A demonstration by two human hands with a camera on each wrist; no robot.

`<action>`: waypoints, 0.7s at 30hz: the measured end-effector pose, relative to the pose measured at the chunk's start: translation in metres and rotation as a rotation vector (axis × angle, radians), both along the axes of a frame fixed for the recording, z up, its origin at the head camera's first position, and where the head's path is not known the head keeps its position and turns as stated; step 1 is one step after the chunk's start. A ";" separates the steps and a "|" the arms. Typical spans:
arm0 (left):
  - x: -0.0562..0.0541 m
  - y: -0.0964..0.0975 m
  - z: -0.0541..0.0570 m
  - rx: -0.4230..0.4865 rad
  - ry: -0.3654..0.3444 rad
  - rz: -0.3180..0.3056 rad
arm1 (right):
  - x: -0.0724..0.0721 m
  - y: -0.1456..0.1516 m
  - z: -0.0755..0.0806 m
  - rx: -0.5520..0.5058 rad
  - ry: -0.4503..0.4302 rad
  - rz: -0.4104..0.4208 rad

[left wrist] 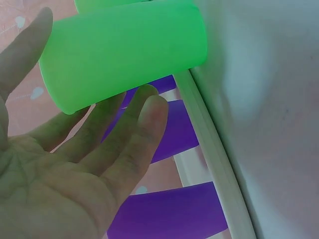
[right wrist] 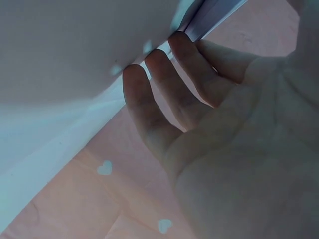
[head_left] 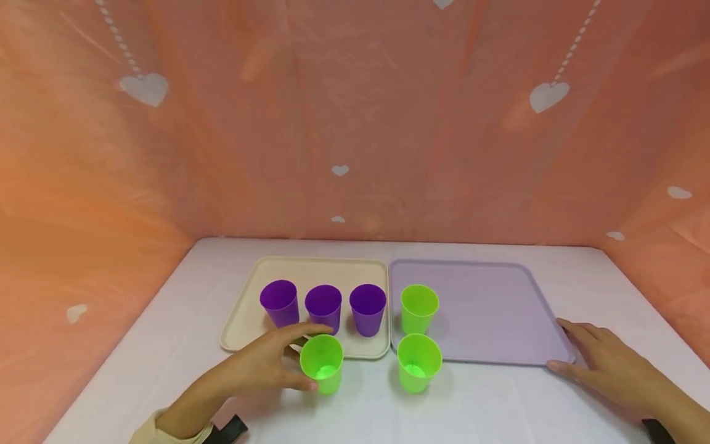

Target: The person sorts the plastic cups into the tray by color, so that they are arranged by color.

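My left hand point(head_left: 261, 364) is spread around the left side of a green cup point(head_left: 323, 367) that stands upright on the white table. In the left wrist view the fingers curve loosely beside the cup's wall, with a gap showing; whether the thumb touches it I cannot tell. A second green cup point(head_left: 418, 367) stands in front of the lavender tray point(head_left: 482, 314), and a third green cup point(head_left: 419, 308) is upright on that tray's left side. Three purple cups, such as the middle purple cup point(head_left: 323, 303), stand in a row on the beige tray point(head_left: 316, 266). By the lavender tray's front right corner, my right hand point(head_left: 610, 367) rests with loose fingers.
Both trays lie side by side on the white tablecloth point(head_left: 366, 413). Orange-pink sheeting with white hearts point(head_left: 355, 123) rises behind the table and along both sides. A dark strap point(head_left: 224, 430) is at my left wrist.
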State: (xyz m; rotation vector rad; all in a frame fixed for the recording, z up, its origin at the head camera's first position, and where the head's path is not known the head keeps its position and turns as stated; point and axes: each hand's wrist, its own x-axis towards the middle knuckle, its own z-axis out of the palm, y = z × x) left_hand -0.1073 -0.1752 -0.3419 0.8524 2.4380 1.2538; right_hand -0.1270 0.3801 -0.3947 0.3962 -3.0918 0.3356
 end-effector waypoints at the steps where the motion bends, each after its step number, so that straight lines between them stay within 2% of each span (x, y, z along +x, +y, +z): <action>1: 0.000 0.000 0.000 0.007 -0.002 -0.004 | 0.000 0.000 0.000 -0.005 0.003 0.004; 8: -0.002 0.002 -0.002 0.060 -0.013 -0.037 | 0.002 0.004 0.001 -0.021 -0.029 -0.005; 15: 0.002 0.001 0.001 0.050 -0.049 0.035 | 0.002 0.001 0.000 -0.020 -0.029 0.002; 21: 0.005 0.002 0.004 0.091 -0.060 0.086 | 0.000 0.000 0.002 0.017 -0.039 -0.004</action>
